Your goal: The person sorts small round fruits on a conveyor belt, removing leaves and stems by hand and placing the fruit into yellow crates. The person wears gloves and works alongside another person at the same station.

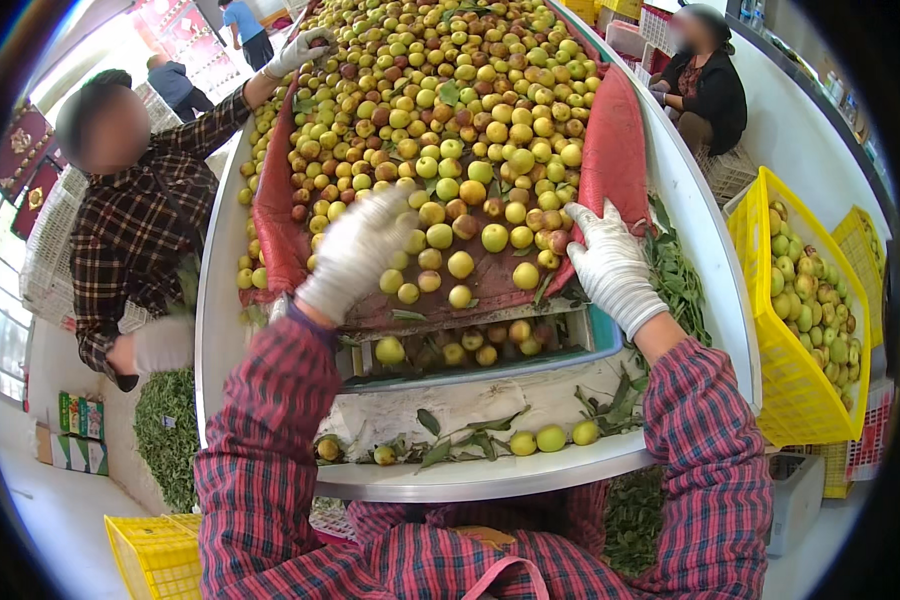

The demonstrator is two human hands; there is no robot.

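A large heap of green, yellow and reddish-brown jujube fruits [420, 97] covers a red woven cloth [621, 150] on a metal-rimmed white table. My left hand [364, 255], in a white knit glove, is blurred above the heap's left front part; whether it holds a fruit cannot be told. My right hand [607, 259], gloved the same way, rests at the cloth's right front edge, its spread fingers beside some reddish fruits. Below the cloth's front edge lies a blue-rimmed tray [480, 373] with several fruits in it.
A co-worker in a plaid shirt [135, 225] stands at left, one gloved hand [300, 51] on the heap. Leafy twigs [675, 277] and a few fruits [551, 438] lie along the table's edge. A yellow crate [780, 367] of fruit stands at right; another person [709, 90] sits behind.
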